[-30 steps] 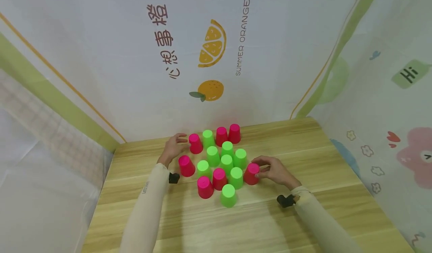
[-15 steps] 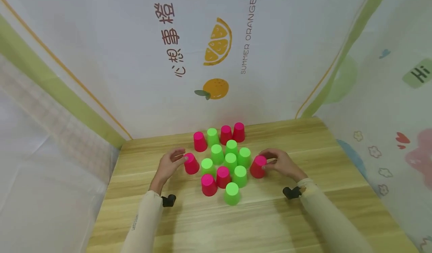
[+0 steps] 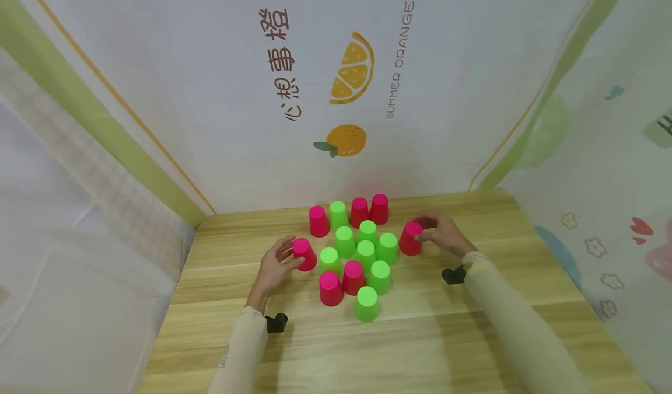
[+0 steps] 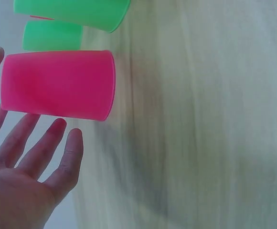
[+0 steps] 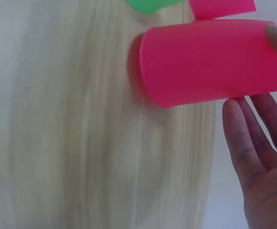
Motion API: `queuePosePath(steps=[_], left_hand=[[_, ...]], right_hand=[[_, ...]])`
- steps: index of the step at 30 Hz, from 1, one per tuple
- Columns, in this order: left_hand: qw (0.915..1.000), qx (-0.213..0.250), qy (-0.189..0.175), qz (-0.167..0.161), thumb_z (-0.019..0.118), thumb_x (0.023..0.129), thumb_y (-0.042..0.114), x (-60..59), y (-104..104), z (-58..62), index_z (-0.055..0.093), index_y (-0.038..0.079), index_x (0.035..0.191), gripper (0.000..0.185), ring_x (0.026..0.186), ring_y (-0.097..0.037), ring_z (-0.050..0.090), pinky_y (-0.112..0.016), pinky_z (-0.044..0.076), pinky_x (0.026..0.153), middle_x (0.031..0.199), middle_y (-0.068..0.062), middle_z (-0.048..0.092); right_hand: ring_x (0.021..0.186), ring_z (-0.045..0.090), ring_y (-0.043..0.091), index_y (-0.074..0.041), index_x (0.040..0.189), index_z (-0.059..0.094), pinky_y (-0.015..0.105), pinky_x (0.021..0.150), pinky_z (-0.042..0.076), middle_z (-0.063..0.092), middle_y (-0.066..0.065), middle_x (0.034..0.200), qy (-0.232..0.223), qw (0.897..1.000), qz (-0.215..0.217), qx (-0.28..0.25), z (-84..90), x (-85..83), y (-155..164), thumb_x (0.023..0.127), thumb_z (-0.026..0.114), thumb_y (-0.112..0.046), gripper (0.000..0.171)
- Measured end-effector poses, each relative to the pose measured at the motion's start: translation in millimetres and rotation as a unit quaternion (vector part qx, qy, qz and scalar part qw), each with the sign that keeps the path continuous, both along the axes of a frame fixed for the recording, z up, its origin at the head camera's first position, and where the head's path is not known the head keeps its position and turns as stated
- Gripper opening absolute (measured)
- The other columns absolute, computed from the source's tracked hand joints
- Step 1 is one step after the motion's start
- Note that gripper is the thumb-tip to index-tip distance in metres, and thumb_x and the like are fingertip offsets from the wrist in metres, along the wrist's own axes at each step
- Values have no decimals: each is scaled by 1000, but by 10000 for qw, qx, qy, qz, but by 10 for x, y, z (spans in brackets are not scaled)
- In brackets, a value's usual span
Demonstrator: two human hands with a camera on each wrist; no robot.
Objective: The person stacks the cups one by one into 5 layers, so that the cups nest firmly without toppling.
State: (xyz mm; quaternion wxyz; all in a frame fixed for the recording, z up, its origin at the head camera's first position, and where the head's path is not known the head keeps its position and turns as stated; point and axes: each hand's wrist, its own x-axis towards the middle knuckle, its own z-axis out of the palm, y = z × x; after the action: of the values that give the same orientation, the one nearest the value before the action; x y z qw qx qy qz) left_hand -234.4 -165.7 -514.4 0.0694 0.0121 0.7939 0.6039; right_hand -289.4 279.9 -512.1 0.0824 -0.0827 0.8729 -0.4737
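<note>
Upside-down pink and green plastic cups stand in a loose cluster on the wooden table. My left hand [image 3: 277, 265] is around a pink cup [image 3: 305, 255] at the cluster's left side. Its thumb lies at the near side and its fingers at the far side; in the left wrist view the fingertips [image 4: 57, 125] meet the cup's wall. My right hand [image 3: 443, 233] grips another pink cup [image 3: 410, 239] at the right, thumb in front and fingers behind. In the right wrist view a shadow shows along that cup's rim, close over the wood.
Several green cups [image 3: 366, 255] fill the middle. At the back a row holds a pink cup [image 3: 318, 222], a green cup [image 3: 339, 215] and two more pink ones. A green cup [image 3: 367, 304] stands nearest. A white printed curtain [image 3: 252, 166] hangs behind the table [image 3: 325, 347].
My right hand has carried its pink cup from the cluster's front right toward the back right. My left hand has come from beside the back-row pink cup to the nearer one. The view has shifted slightly.
</note>
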Motion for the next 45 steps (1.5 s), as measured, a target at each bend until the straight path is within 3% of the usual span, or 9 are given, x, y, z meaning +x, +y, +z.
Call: queuePosePath(steps=[11,18,20,24,30,36,45], left_hand=[[9997,-43,137,220,72,90,4,-18,63,-92,46,2,146,62,134,-45,53,-54,45,113,146,-25,52],[9996,-116,168,192,68,89,-3,126,172,291,45,-8,143,59,133,-52,49,-60,42,113,142,-34,51],[9994,-179,179,226,68,89,-3,136,181,304,46,-8,142,58,133,-52,50,-60,42,113,141,-34,51],[9993,-138,119,328,69,89,-4,97,179,214,48,-6,143,58,134,-50,50,-58,41,115,142,-32,52],[9987,-279,186,370,69,90,-1,-42,148,-74,49,-2,143,56,133,-50,52,-56,45,112,141,-31,54],[9987,-334,135,369,71,89,2,-70,158,-115,53,4,140,54,130,-46,56,-53,49,110,139,-26,58],[9980,-421,82,472,73,90,7,-47,149,-109,55,8,139,53,131,-44,56,-52,49,110,138,-22,60]], right_hand=[[120,61,38,0,134,57,45,98,56,63,25,130,-30,9978,-647,-126,47,-343,-125,88,74,-11,50],[128,56,43,0,136,54,53,106,51,57,28,138,-261,9936,-1087,-145,87,-485,-221,90,73,-12,52],[130,55,44,1,137,53,54,108,50,56,29,139,-297,9917,-1237,-183,107,-500,-262,90,72,-12,52],[131,54,43,0,136,53,53,109,49,56,28,139,-358,9877,-1501,-260,128,-535,-358,90,72,-11,51],[129,54,43,1,136,53,51,107,50,56,29,138,-443,9842,-1674,-374,142,-563,-451,90,72,-10,51],[126,56,42,-1,137,54,51,105,52,59,29,135,-430,9814,-1856,-254,125,-573,-448,90,72,-11,51],[131,52,46,-1,144,47,55,109,49,52,30,143,-165,9858,-1624,-393,52,-468,-377,89,72,-10,61]])
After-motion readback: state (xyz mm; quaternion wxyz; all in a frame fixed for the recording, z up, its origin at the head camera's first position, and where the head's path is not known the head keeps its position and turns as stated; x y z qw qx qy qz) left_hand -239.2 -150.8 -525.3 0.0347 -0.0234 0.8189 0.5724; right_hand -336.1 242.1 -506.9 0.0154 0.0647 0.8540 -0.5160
